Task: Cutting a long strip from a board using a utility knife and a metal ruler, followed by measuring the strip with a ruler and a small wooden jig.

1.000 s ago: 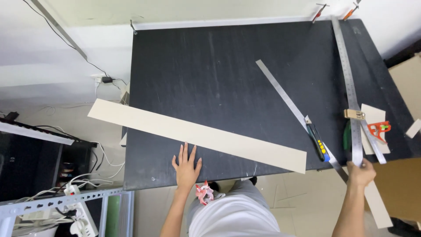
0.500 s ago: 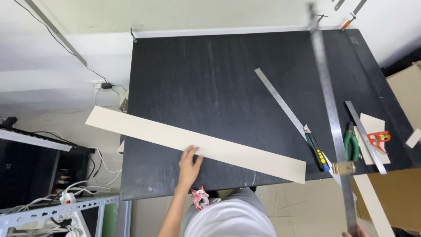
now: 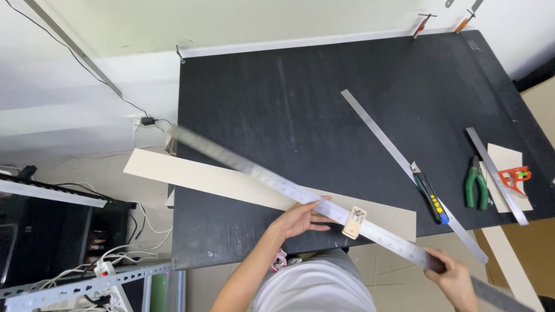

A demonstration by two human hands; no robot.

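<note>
Holding long steel ruler [image 3: 300, 196] over board strip [image 3: 231, 184]; right hand [image 3: 457, 283] grips, seemingly.

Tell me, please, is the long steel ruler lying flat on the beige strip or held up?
Held up: the long steel ruler is motion-blurred, gripped by the right hand, the left hand under it above the beige strip.

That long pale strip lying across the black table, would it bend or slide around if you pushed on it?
The pale strip looks thin and flat, so it would probably flex if lifted by one end. One end overhangs the black table, so a push there might tip or swing it. Its smooth face may slide easily; the left hand resting on it probably steadies it.
</note>
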